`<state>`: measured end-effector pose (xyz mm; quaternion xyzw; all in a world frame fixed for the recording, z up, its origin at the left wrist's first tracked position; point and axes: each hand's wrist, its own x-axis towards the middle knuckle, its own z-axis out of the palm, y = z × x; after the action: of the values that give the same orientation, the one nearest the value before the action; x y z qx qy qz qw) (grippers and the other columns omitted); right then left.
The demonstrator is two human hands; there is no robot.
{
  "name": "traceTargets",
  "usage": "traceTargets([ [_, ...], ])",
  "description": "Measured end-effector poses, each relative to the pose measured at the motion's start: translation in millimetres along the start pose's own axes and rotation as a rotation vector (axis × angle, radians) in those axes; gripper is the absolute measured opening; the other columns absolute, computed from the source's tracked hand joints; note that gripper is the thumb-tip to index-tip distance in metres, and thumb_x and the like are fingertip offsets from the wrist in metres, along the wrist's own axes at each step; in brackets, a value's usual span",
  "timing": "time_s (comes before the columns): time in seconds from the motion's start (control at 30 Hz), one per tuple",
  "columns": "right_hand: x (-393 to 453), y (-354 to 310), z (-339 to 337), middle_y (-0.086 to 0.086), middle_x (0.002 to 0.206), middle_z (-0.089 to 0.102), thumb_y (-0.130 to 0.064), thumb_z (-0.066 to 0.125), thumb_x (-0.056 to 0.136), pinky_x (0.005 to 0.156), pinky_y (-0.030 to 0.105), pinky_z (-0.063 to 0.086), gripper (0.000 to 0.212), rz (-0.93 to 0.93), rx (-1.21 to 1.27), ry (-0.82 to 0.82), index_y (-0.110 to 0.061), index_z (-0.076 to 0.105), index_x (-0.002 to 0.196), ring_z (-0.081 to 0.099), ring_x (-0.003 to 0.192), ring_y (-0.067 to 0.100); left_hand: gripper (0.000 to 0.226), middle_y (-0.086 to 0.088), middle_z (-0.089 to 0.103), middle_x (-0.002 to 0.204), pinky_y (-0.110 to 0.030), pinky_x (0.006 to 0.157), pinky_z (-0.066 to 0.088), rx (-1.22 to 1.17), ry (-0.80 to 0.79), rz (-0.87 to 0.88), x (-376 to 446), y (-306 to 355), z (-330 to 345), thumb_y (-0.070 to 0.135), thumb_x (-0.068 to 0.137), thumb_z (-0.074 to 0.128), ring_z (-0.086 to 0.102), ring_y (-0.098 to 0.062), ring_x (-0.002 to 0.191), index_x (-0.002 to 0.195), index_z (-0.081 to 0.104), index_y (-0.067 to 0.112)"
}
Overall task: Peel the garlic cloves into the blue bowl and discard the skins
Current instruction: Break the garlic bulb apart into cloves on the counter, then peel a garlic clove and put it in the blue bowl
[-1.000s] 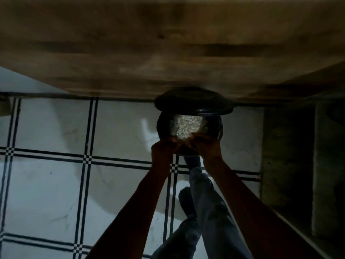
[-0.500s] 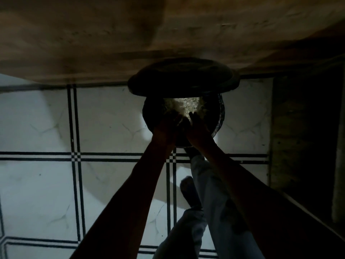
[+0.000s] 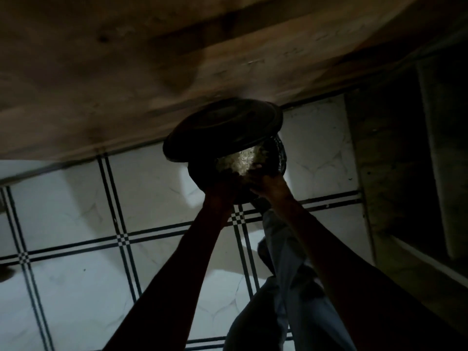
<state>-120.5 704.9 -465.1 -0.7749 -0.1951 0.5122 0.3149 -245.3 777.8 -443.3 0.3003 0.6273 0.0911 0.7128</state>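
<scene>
A dark round bin [image 3: 202,173] stands on the floor with its lid [image 3: 222,127] tipped up. Inside it lies a pale heap of garlic skins [image 3: 238,160]. My left hand [image 3: 219,196] and my right hand [image 3: 268,184] are side by side at the bin's near rim, right over the opening. Both are dark silhouettes, and how the fingers lie is hidden. No blue bowl and no garlic cloves are in view.
White floor tiles [image 3: 76,224] with black double lines spread to the left and below. A brown wooden surface [image 3: 126,72] rises behind the bin. A dark cabinet [image 3: 405,173] stands at the right. My trouser leg [image 3: 286,249] and foot reach toward the bin's base.
The view has swung and tilted, so the bin sits further right. My hands have stayed together at the bin's opening, and the lid has stayed up.
</scene>
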Motion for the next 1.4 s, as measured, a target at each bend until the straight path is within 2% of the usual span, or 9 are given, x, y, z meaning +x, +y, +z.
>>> traceTargets([
  [0.07,-33,-3,-17,0.016,0.113,0.060,0.005,0.037,0.108,0.074,0.027,0.061,0.030,0.061,0.238,0.045,0.004,0.052,0.134,0.062,0.091,0.023,0.035,-0.016,0.069,0.118,-0.029,0.079,0.061,-0.022,-0.025,-0.039,-29,2,5,0.010,0.103,0.059,0.069,-0.026,0.105,0.135,0.056,-0.004],
  [0.13,-69,-20,-38,0.021,0.115,0.065,0.004,0.046,0.106,0.086,0.038,0.061,0.024,0.086,0.451,0.083,-0.001,0.058,0.126,0.068,0.102,0.032,0.037,-0.015,0.069,0.126,-0.029,0.086,0.059,-0.068,-0.047,-0.097,-64,9,18,0.010,0.104,0.055,0.070,-0.024,0.107,0.140,0.055,0.000],
  [0.23,-137,-53,-75,0.027,0.133,0.064,-0.010,0.054,0.107,0.083,0.033,0.063,0.012,0.103,0.752,0.178,-0.011,0.063,0.114,0.063,0.124,0.041,0.035,-0.018,0.064,0.138,-0.026,0.095,0.056,-0.004,-0.148,-0.101,-127,32,48,0.010,0.106,0.051,0.068,-0.022,0.113,0.140,0.055,0.001],
  [0.4,-278,-82,-165,0.008,0.134,0.065,-0.027,0.049,0.110,0.094,0.036,0.061,0.032,-0.116,0.733,0.353,-0.014,0.056,0.139,0.068,0.120,0.020,0.031,-0.018,0.065,0.134,-0.023,0.090,0.058,0.131,-0.367,0.055,-260,72,108,0.008,0.108,0.043,0.071,-0.017,0.106,0.136,0.054,0.002],
  [0.57,-425,-67,-250,0.002,0.127,0.069,-0.033,0.051,0.109,0.089,0.034,0.060,0.034,-0.218,0.763,0.669,-0.018,0.058,0.139,0.070,0.112,0.016,0.025,-0.011,0.073,0.122,-0.029,0.089,0.058,0.362,-0.591,0.189,-382,74,192,0.013,0.107,0.051,0.073,-0.021,0.109,0.128,0.064,0.010],
  [0.83,-656,48,-322,0.009,0.114,0.075,-0.027,0.057,0.107,0.086,0.041,0.062,0.027,-0.206,0.914,1.234,-0.013,0.065,0.129,0.074,0.107,0.025,0.016,-0.001,0.077,0.091,-0.023,0.077,0.056,0.682,-1.087,0.238,-562,-26,340,0.014,0.106,0.053,0.072,-0.010,0.081,0.106,0.069,0.014],
  [1.0,-761,152,-348,0.010,0.104,0.075,-0.016,0.056,0.108,0.076,0.035,0.064,0.021,-0.077,1.002,1.510,-0.008,0.067,0.123,0.075,0.094,0.023,0.014,-0.004,0.076,0.094,-0.024,0.073,0.057,0.881,-1.298,0.242,-645,-145,420,0.013,0.106,0.054,0.071,-0.014,0.079,0.110,0.067,0.015],
  [1.2,-840,275,-374,0.003,0.101,0.077,-0.019,0.065,0.103,0.064,0.025,0.059,0.015,0.139,0.904,1.586,-0.017,0.072,0.116,0.076,0.087,0.011,0.016,-0.007,0.072,0.095,-0.035,0.073,0.056,1.132,-1.231,0.451,-699,-267,485,0.009,0.101,0.063,0.068,-0.018,0.079,0.117,0.064,0.007],
  [1.4,-855,354,-411,0.001,0.103,0.071,-0.010,0.070,0.097,0.062,0.004,0.048,0.021,0.282,0.516,1.476,-0.012,0.077,0.116,0.068,0.082,0.005,0.044,-0.009,0.063,0.115,-0.040,0.089,0.055,1.498,-1.080,0.948,-676,-308,513,0.013,0.084,0.082,0.063,-0.022,0.100,0.124,0.062,0.010],
])
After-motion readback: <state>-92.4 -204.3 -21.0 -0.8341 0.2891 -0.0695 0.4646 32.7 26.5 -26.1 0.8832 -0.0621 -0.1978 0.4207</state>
